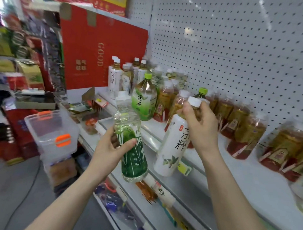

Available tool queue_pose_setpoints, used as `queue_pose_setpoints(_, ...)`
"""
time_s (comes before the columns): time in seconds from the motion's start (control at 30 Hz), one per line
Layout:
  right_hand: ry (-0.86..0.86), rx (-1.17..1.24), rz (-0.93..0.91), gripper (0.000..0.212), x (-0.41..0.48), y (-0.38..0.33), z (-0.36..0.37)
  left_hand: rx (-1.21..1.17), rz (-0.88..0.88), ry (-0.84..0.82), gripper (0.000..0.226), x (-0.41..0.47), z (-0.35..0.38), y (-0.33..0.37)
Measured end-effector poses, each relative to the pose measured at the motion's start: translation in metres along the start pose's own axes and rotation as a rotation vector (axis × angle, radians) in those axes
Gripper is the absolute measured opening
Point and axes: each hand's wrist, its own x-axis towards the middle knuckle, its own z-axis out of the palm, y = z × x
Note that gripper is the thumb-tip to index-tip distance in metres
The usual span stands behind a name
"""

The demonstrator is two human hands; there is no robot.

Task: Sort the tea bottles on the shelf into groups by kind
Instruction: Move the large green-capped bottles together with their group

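Two bottles are held off the shelf [248, 175] at centre frame. The green-labelled bottle [133, 159] is gripped round its waist by the left hand [108, 147], fingers [127, 143] curled about it. The white-labelled bottle [173, 146] is held tilted by its neck, just under the cap, by the right hand [201, 123], whose fingers are wrapped round it. A matching white-labelled group [115, 79] stands at upper centre beside the red carton [98, 44]; amber bottles [239, 121] line the right. The white-labelled bottle is best carried to that group and set upright, kept clear of the green-capped bottle [144, 102] between, which could be toppled. A neck grip allows swing, so slow lowering is advised.
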Motion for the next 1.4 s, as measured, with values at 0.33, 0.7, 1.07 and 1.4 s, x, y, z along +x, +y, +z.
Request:
queue_pose_setpoints(0.33, -0.013, -0.003, -0.023, 0.021, 0.085, 0.030, 0.092, 0.079, 0.090, 0.015, 0.065, 0.131, -0.045, -0.012)
queue_pose_setpoints(0.7, 0.164, -0.326, 0.057, 0.015, 0.133, 0.046, 0.128, 0.119, 0.062, -0.157, 0.090, 0.247, -0.072, -0.044)
queue_pose_setpoints(1.07, 0.454, -0.587, 0.215, 0.030, 0.135, 0.054, 0.173, 0.076, 0.053, -0.442, 0.098, 0.324, -0.106, -0.056)
queue_pose_setpoints(1.4, 0.512, -0.577, 0.302, 0.025, 0.153, 0.061, 0.198, -0.006, -0.002, -0.546, 0.064, 0.340, -0.100, -0.061)
